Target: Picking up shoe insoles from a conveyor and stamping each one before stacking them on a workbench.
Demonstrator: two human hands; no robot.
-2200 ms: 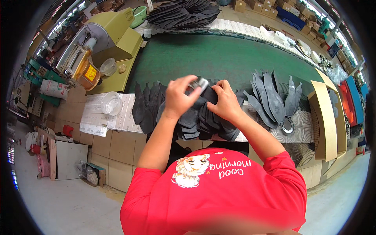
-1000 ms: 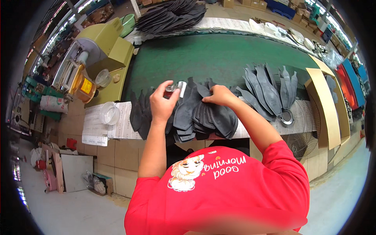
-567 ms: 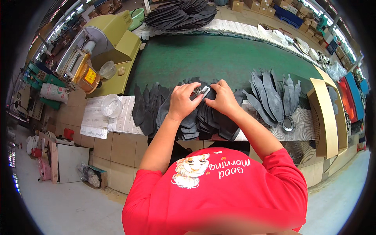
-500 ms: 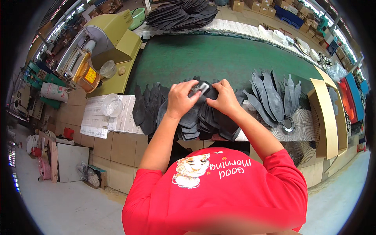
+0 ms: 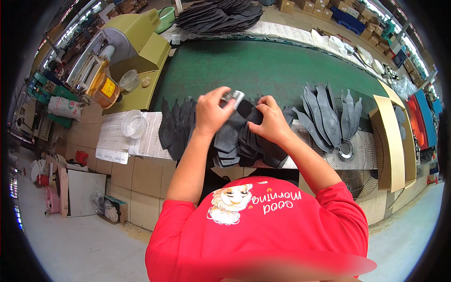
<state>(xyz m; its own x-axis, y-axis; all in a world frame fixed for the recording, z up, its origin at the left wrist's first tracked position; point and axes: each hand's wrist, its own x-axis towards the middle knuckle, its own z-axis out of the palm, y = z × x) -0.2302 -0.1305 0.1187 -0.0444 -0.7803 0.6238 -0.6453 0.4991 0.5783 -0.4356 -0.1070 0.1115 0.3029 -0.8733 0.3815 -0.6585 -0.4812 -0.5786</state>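
Note:
My left hand point(image 5: 212, 113) is closed around a small silver metal tool point(image 5: 238, 97), whose kind I cannot make out. My right hand point(image 5: 273, 123) pinches the edge of a dark flat shoe-upper-like piece point(image 5: 249, 111) between thumb and fingers. The tool sits just left of that piece, close to its upper edge. Below both hands lie overlapping stacks of similar black pieces point(image 5: 228, 141), partly hidden by my hands. More black pieces point(image 5: 178, 122) fan out to the left, beside my left forearm.
Right of my arm, long grey-black pieces point(image 5: 329, 117) spread near a metal ring point(image 5: 346, 150) and a wire fan guard point(image 5: 364, 181). An open cardboard box point(image 5: 392, 145) borders them. A green belt point(image 5: 263, 66) stretches ahead; an olive machine point(image 5: 141, 42) and clear tub point(image 5: 134, 124) stand left.
My left hand has shifted slightly left, drawing the metal tool away from my right hand. More of the dark piece in my right hand shows between the hands.

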